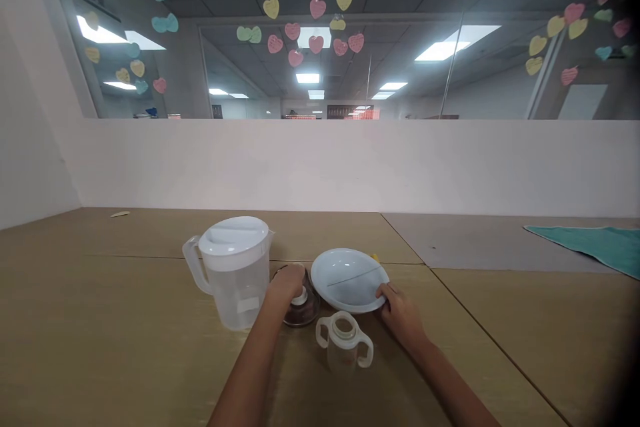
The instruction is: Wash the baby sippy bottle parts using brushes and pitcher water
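Note:
My left hand [286, 284] is closed over the top of a small clear glass lid [302, 307] with a white knob, beside a clear plastic pitcher [234, 271] with a white lid. My right hand [400, 310] grips the near edge of a white divided plate [347, 275], lifting it at a tilt. A clear two-handled cup [344, 343] with no lid stands between my forearms on the tan table [125, 320].
A teal cloth [595, 245] lies at the far right of the table. A white low wall [350, 167] runs behind the table, with a glass pane carrying paper hearts above it. A small yellowish scrap [120, 214] lies far left.

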`<action>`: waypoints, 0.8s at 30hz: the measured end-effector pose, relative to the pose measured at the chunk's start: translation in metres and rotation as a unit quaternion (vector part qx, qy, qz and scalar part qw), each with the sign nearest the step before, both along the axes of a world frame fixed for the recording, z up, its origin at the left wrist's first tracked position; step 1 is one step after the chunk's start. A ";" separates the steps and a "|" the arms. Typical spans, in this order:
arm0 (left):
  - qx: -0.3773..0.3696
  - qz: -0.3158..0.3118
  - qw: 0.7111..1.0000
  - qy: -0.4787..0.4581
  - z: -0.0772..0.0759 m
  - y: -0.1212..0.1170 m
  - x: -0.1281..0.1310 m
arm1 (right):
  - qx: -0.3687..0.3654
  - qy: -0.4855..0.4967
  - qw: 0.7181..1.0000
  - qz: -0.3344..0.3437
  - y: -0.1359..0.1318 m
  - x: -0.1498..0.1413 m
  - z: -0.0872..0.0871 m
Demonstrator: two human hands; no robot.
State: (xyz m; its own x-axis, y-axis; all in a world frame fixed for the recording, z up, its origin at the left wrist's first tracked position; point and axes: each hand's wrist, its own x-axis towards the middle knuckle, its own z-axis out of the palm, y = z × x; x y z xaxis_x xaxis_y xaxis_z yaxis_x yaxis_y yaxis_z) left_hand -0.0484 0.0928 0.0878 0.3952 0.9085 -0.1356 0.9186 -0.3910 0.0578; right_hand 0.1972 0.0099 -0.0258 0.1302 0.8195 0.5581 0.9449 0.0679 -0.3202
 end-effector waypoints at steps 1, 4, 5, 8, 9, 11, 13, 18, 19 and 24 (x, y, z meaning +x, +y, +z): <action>-0.003 0.001 1.000 0.007 -0.001 0.001 -0.001 | -0.004 -0.005 1.000 0.003 0.000 0.000 0.001; -0.012 0.001 1.000 0.021 -0.002 0.004 -0.001 | -0.017 -0.026 1.000 0.002 0.000 0.002 0.003; -0.014 0.001 1.000 0.025 -0.001 0.004 0.000 | -0.024 -0.032 0.999 0.001 0.000 0.002 0.004; -0.021 0.000 0.999 0.037 0.003 0.002 0.004 | -0.047 -0.038 0.998 -0.004 -0.003 0.002 0.007; -0.023 0.000 0.999 0.040 0.004 0.001 0.006 | -0.052 -0.038 0.998 -0.005 -0.003 0.002 0.008; -0.022 -0.002 0.999 0.040 0.007 -0.002 0.009 | -0.056 -0.039 0.998 -0.007 -0.004 0.001 0.009; -0.016 -0.005 0.999 0.036 0.009 -0.005 0.010 | -0.057 -0.045 0.997 -0.005 -0.004 0.001 0.010; 0.003 -0.002 1.000 0.017 0.018 -0.009 0.006 | -0.072 -0.069 0.995 -0.001 -0.005 0.003 0.012; 0.013 -0.004 1.000 0.010 0.021 -0.011 0.006 | -0.076 -0.073 0.994 0.001 -0.005 0.004 0.013; 0.076 -0.044 0.996 -0.022 0.043 -0.030 0.008 | -0.028 -0.057 0.998 0.008 -0.011 0.008 0.017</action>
